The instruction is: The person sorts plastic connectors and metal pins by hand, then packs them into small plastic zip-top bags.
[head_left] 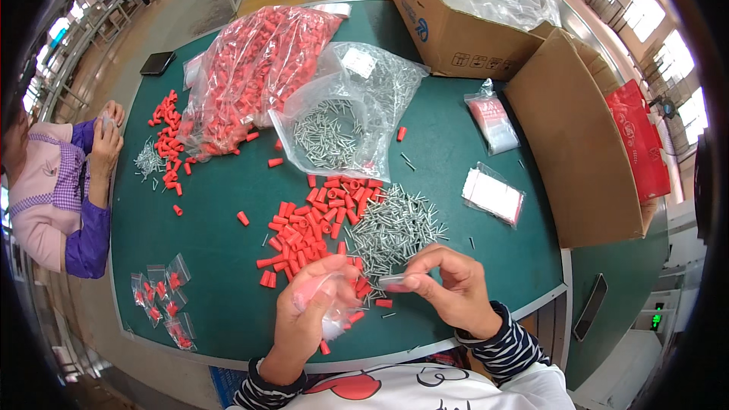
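In my left hand [310, 307] is a small clear plastic bag [335, 323], held between thumb and fingers. My right hand [452, 288] is closed in a pinch at the near edge of the screw pile, on a small greyish piece that I cannot make out. Silver screws [395, 229] lie heaped just beyond it. Red tapered plastic caps [304, 231] form another heap beyond my left hand, touching the screws. A few caps lie close to both hands.
Large bags of red caps [254, 68] and screws [328, 134] lie on the green table [220, 281]. Small filled bags [163, 296] sit at left, flat bag packs [493, 193] at right. Cardboard boxes [585, 144] stand right. A co-worker [64, 197] sits left.
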`<state>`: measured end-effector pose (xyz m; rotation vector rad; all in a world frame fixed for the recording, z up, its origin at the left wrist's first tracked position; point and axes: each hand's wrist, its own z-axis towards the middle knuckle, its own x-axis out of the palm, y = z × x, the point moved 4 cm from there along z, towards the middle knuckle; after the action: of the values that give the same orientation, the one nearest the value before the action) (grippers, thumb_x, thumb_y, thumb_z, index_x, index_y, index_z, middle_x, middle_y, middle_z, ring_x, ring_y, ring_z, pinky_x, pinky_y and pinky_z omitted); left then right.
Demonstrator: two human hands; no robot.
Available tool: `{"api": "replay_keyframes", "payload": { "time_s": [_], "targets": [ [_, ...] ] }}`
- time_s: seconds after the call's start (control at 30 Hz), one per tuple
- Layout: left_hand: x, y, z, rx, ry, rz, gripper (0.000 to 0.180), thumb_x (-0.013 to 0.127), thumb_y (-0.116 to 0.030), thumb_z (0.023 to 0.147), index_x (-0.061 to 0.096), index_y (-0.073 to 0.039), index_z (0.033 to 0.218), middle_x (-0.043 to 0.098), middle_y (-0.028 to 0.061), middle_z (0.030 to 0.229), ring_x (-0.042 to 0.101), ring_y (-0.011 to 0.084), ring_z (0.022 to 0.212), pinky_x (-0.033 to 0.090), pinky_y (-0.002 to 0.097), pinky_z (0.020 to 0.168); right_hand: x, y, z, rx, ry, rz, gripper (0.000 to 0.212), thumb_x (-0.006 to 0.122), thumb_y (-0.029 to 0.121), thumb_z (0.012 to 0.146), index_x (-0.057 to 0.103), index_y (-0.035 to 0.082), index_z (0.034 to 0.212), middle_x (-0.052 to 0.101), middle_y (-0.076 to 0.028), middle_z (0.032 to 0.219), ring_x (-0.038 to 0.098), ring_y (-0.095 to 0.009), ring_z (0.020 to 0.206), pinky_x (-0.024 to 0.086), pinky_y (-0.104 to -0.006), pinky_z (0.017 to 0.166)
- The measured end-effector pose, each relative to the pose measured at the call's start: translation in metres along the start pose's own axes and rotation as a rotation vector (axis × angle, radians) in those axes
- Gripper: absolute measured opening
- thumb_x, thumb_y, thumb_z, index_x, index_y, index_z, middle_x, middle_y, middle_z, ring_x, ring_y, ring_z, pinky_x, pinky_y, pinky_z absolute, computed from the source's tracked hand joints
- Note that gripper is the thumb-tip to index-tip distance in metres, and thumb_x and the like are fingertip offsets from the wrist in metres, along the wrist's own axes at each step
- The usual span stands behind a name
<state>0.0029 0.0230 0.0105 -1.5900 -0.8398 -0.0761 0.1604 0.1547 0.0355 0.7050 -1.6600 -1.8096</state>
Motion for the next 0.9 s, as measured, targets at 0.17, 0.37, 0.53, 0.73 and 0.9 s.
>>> {"api": "replay_keyframes", "payload": {
  "time_s": [0.17, 0.37, 0.53, 0.73, 0.9],
  "targets": [
    [0.002, 0.005, 0.001, -0.086, -0.083, -0.004, 0.032, 0.065, -0.015, 0.092, 0.057, 0.005, 0.115, 0.067, 0.0208, 0.097, 0.07, 0.024, 0.079, 0.052, 0.0258, 0.05, -0.025, 0.006, -0.01, 0.04, -0.085, -0.031, 0.007, 0.071, 0.005, 0.086, 0.068, 0.0, 0.09, 0.067, -0.007, 0.087, 0.06, -0.011, 0.078, 0.047, -0.0256, 0.071],
    [-0.014, 0.009, 0.001, -0.032, -0.022, 0.099, 0.025, 0.071, -0.02, 0.089, 0.067, 0.004, 0.097, 0.07, 0.0147, 0.091, 0.062, 0.0106, 0.065, 0.046, 0.0211, 0.051, -0.08, 0.015, -0.038, 0.231, -0.222, 0.006, 0.008, 0.07, 0.006, 0.088, 0.064, 0.0, 0.086, 0.064, -0.003, 0.08, 0.058, -0.009, 0.075, 0.045, -0.0229, 0.068],
    [0.006, 0.006, -0.001, -0.148, -0.043, 0.034, 0.02, 0.074, -0.011, 0.085, 0.067, 0.003, 0.098, 0.068, 0.0112, 0.085, 0.06, 0.0095, 0.063, 0.047, 0.022, 0.053, -0.117, 0.016, -0.07, 0.328, -0.342, -0.049, 0.013, 0.071, 0.009, 0.087, 0.063, 0.0, 0.084, 0.062, -0.001, 0.077, 0.058, -0.008, 0.071, 0.045, -0.0219, 0.066],
    [0.003, 0.001, -0.003, -0.091, 0.009, -0.047, 0.02, 0.071, -0.015, 0.089, 0.067, 0.002, 0.099, 0.068, 0.0068, 0.083, 0.064, 0.0105, 0.071, 0.05, 0.0228, 0.057, -0.11, 0.017, -0.068, 0.356, -0.341, 0.021, 0.015, 0.073, 0.012, 0.086, 0.062, 0.001, 0.086, 0.062, -0.001, 0.076, 0.059, -0.008, 0.069, 0.046, -0.0213, 0.066],
    [0.008, 0.004, -0.012, -0.147, -0.135, 0.136, 0.024, 0.073, -0.017, 0.087, 0.068, 0.005, 0.095, 0.067, 0.0099, 0.081, 0.062, 0.0133, 0.064, 0.052, 0.0244, 0.058, -0.113, 0.003, -0.057, 0.176, -0.286, -0.73, 0.018, 0.072, 0.009, 0.081, 0.064, 0.0, 0.095, 0.064, -0.006, 0.086, 0.062, -0.016, 0.081, 0.047, -0.0265, 0.07]
  ]
}}
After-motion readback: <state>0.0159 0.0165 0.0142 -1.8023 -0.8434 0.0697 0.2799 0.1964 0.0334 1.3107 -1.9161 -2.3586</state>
